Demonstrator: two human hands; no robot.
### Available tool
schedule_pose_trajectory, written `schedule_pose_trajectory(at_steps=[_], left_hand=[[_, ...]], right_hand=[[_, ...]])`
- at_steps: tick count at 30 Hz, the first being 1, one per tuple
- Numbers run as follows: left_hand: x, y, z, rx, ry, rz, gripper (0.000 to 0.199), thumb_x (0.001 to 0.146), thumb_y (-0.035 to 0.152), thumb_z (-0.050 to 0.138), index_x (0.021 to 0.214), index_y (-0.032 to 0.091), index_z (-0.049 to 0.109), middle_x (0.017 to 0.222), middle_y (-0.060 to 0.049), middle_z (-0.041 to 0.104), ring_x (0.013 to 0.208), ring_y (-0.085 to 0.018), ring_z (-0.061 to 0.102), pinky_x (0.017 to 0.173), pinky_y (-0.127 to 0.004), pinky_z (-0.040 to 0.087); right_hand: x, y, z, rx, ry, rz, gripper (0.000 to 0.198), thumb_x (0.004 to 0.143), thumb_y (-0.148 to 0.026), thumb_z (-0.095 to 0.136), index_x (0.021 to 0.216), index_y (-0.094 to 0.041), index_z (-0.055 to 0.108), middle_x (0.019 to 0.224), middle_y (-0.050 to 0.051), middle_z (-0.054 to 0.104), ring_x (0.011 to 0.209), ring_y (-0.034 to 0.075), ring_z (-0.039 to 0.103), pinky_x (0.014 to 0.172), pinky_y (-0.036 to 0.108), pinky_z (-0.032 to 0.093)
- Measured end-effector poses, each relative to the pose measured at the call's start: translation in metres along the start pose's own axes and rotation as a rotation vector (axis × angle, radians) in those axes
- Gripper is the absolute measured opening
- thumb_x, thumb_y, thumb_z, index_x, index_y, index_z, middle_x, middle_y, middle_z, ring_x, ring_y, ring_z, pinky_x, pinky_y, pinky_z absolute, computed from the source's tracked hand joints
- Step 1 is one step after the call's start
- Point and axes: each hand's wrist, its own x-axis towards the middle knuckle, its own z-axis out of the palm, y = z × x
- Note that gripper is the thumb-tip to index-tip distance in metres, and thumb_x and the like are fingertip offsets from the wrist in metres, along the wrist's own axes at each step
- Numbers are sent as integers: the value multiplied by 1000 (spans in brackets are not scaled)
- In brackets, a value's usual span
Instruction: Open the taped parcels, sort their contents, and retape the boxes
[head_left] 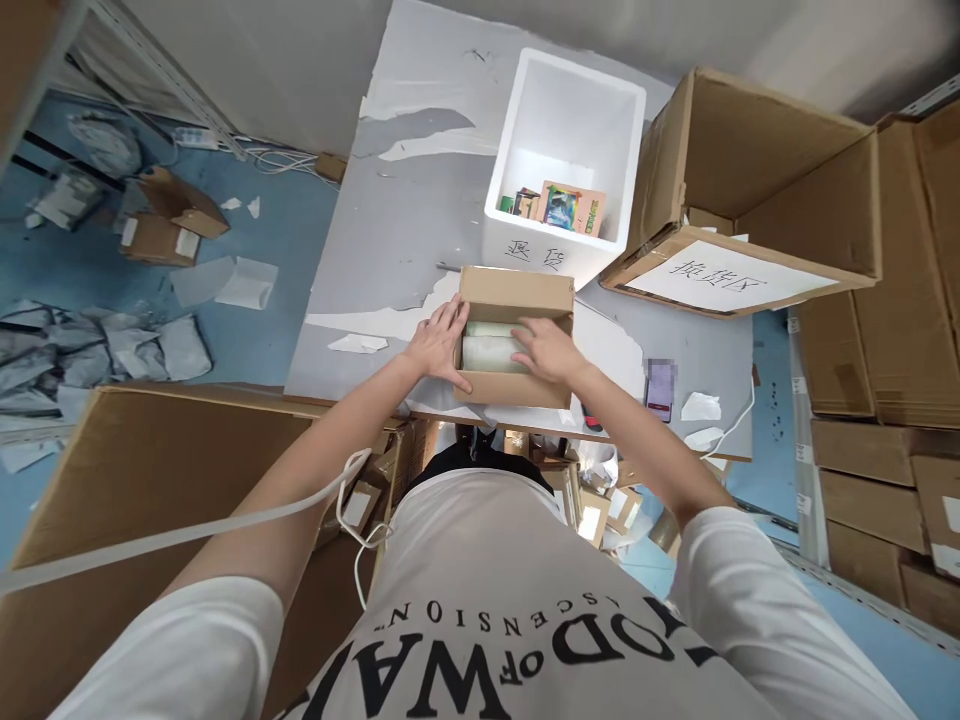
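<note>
Head view: the left hand point(439, 345) is spread wide along the left edge of a small carton point(516, 389), fingertips by the upper corner and thumb reaching towards the near flap. The right hand point(549, 348) reaches in over the carton's right side, its bent fingers on a pale bundle point(487, 353) that lies inside the carton; I cannot tell whether they grip it or merely rest there. As for progress, the carton is already open, its far and near flaps folded outward, and the bundle sits within its walls. Closing and sealing are not done, and whether the bundle is being put in or taken out cannot be told.

Just beyond the carton stands a white foam box point(585, 263) with handwriting on its front and colourful packets point(570, 206) in it. Beyond and to the right of the carton is a large cardboard box point(795, 150), tilted, with a handwritten sheet point(720, 278) on its near side. Right of the carton lies a phone point(661, 388); left of it, a paper scrap point(358, 343) on the grey table point(341, 270). Well to the carton's left, grey bags point(169, 350) lie heaped; well to its right, brown cartons point(866, 490) are stacked
</note>
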Motion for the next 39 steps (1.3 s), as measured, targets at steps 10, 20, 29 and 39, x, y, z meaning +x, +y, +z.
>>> schedule_pose_trajectory(at_steps=[10,20,29,39], left_hand=[[0,0,1,2,0,-30,152,40,78,74,153,11,-5,160,-24,-4,144,-46,7,112,-55,20],[1,-1,1,10,-13,-38,149,43,77,73,154,12,-3,160,-23,-4,145,-46,6,111,-54,22],[2,-1,-1,15,-23,-29,146,43,76,74,153,10,5,160,-24,-2,144,-46,9,111,-53,21],[4,4,1,73,-2,-109,130,45,75,75,148,11,29,160,-22,5,142,-47,13,112,-57,15]], right_hand=[[74,12,57,14,-410,-30,64,71,-35,77,126,-14,54,137,19,46,120,29,54,93,35,48],[65,16,56,78,-389,-67,47,84,-28,61,128,-16,54,124,16,60,112,26,60,91,35,46],[144,-27,52,-193,-388,-424,64,80,-8,55,142,-16,43,153,13,37,144,25,29,115,43,28],[159,-31,59,-158,-448,-394,55,83,-7,49,138,-16,51,150,13,41,144,23,30,119,44,19]])
